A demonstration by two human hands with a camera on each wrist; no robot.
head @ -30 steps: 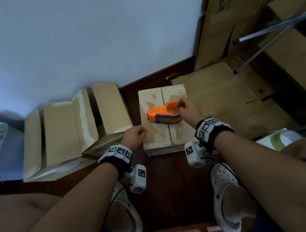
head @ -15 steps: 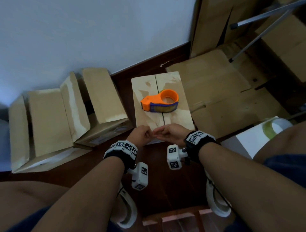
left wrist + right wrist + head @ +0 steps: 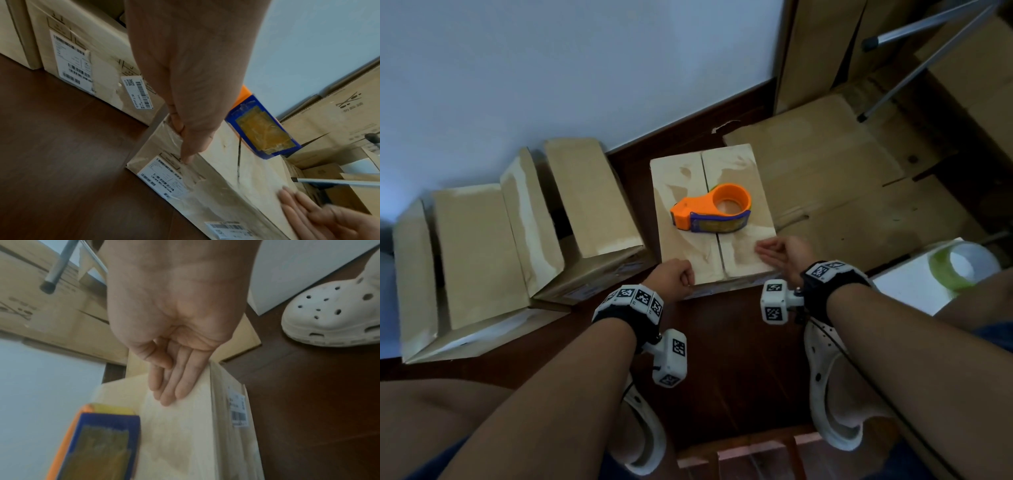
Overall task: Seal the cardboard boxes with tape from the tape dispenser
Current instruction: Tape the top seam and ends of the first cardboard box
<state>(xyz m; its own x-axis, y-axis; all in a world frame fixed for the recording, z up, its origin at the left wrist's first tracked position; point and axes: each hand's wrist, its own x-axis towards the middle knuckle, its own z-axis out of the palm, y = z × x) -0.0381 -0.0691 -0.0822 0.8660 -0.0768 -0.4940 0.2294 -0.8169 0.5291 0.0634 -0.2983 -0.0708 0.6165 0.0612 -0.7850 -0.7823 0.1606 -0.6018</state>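
Observation:
A closed cardboard box (image 3: 678, 192) stands on the dark floor, its two top flaps meeting at a middle seam. On top lies the orange tape dispenser (image 3: 712, 212) with a blue plate, nobody touching it. My left hand (image 3: 673, 277) is curled at the box's near left edge. In the left wrist view its thumb (image 3: 186, 154) presses on the box's (image 3: 257, 170) front face above a label. My right hand (image 3: 774, 251) lies flat with straight fingers (image 3: 170, 386) on the box top (image 3: 180, 434) near its right corner, beside the dispenser (image 3: 98, 444).
Two open boxes (image 3: 592, 192) (image 3: 472, 250) stand left of the closed one, against the pale wall. Flattened cardboard (image 3: 825, 171) and metal legs (image 3: 914, 68) fill the right. A white box with a green tape roll (image 3: 962, 263) and white clogs (image 3: 835, 387) are close by.
My right hand let go of the dispenser, came to the near edge beside the left hand, then slid right and flattened on the box top. The left hand stayed curled at the near edge.

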